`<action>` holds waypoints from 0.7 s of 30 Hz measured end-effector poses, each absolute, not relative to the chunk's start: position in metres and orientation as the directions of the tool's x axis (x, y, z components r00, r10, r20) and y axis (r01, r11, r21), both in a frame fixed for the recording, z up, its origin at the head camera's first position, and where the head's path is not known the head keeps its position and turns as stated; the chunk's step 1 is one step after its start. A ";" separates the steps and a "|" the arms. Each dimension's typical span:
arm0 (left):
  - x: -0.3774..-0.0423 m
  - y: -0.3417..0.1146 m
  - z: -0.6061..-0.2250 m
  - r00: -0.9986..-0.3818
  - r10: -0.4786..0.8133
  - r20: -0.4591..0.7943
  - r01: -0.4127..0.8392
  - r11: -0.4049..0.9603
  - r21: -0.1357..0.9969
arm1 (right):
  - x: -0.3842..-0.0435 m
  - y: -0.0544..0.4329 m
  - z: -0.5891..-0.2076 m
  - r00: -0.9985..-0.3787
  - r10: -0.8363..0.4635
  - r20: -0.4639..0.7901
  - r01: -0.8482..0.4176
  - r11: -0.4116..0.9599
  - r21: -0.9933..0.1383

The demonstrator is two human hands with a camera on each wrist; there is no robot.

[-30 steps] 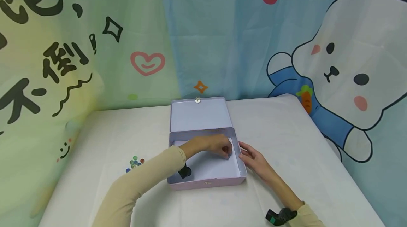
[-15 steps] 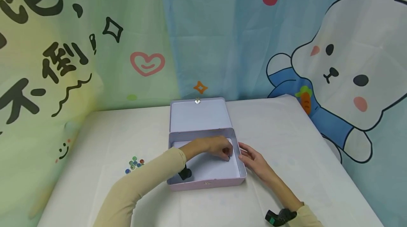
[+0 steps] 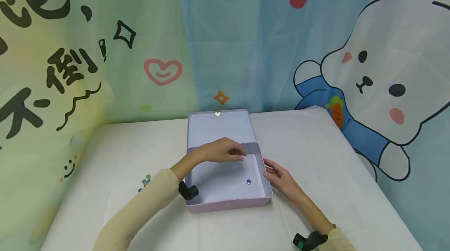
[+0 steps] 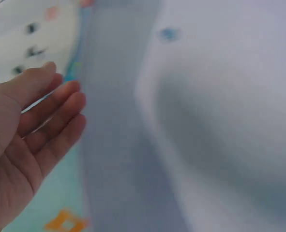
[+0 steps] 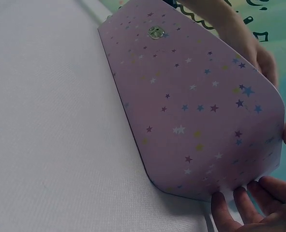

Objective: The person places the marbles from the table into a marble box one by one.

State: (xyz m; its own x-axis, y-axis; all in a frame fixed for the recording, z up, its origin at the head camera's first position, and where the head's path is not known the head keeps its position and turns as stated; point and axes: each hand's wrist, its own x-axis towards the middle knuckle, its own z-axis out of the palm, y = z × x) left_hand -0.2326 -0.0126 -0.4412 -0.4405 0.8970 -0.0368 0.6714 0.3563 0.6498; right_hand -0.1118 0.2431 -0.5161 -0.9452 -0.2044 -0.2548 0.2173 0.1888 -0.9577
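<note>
A lilac tin box (image 3: pixel 228 205) stands on the table with its lid (image 3: pixel 219 129) tipped back. On its floor, toward the right side, lies one blue glass marble (image 3: pixel 248 181). My left hand (image 3: pixel 225 150) is over the back part of the box; its fingers are loosely bent and hold nothing, as the left wrist view shows. My right hand (image 3: pixel 283 176) touches the box's right side with its fingertips. In the right wrist view the outer wall (image 5: pixel 191 106) shows printed stars, with fingers (image 5: pixel 247 205) against its end.
Several coloured glass marbles (image 3: pixel 146 180) lie on the white tablecloth (image 3: pixel 165 141) left of the box, partly covered by the left sleeve (image 3: pixel 140 208). A printed curtain (image 3: pixel 225 40) hangs behind the table.
My left hand has lifted from the box floor and moved back and left, letting go of the blue marble, which now shows on the floor. The right hand has stayed in place.
</note>
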 end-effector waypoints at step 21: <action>-0.171 -0.243 -0.455 -0.890 0.432 0.143 0.424 0.671 0.609 | -0.112 0.245 -0.517 -0.951 -0.211 -0.227 0.187 0.193 -0.963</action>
